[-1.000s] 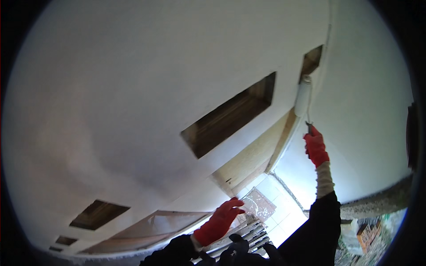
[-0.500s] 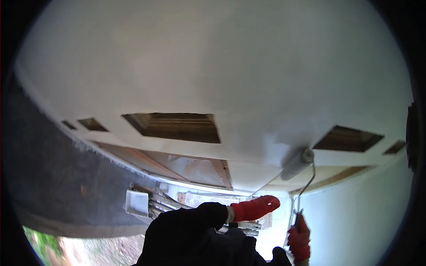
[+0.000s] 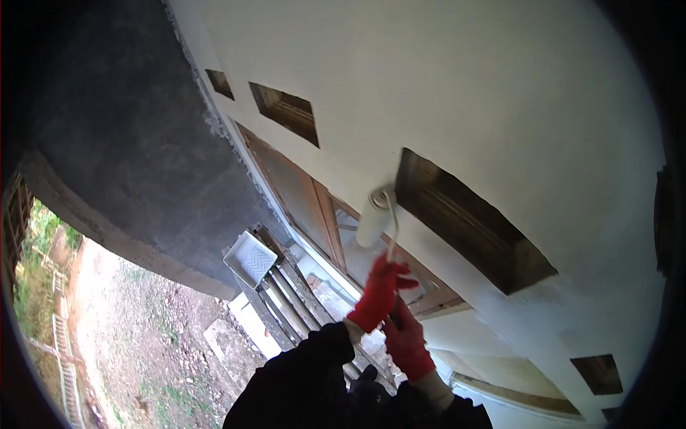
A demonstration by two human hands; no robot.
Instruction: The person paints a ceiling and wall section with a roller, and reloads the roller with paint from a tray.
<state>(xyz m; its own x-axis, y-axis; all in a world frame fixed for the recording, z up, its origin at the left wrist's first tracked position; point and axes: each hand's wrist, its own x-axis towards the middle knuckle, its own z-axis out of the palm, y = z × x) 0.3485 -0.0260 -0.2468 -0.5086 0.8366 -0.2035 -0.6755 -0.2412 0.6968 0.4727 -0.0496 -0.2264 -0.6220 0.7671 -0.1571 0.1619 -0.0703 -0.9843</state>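
Observation:
My left hand [image 3: 376, 294], in a red glove, is closed round the upper part of a paint roller's handle. Just below it my right hand [image 3: 409, 344], also gloved in red, grips the lower end of the same handle. The pale cover of the paint roller [image 3: 372, 223] is up at the white wall [image 3: 457, 93], beside the left end of a large dark recessed opening [image 3: 464, 222]. Its bent wire frame runs from the cover down to my hands.
A white paint tray [image 3: 251, 262] with a ribbed bottom sits on wooden planks [image 3: 293, 289] at lower left. Below the wall openings are brown-framed window panes [image 3: 293, 193]. A dark grey ceiling-like surface [image 3: 136, 136] spans the upper left, with stony ground [image 3: 157, 322] beneath.
The roller has moved left along the wall to the large opening. My left hand, stretched out and off the roller before, now holds its handle too. The whole view has tilted.

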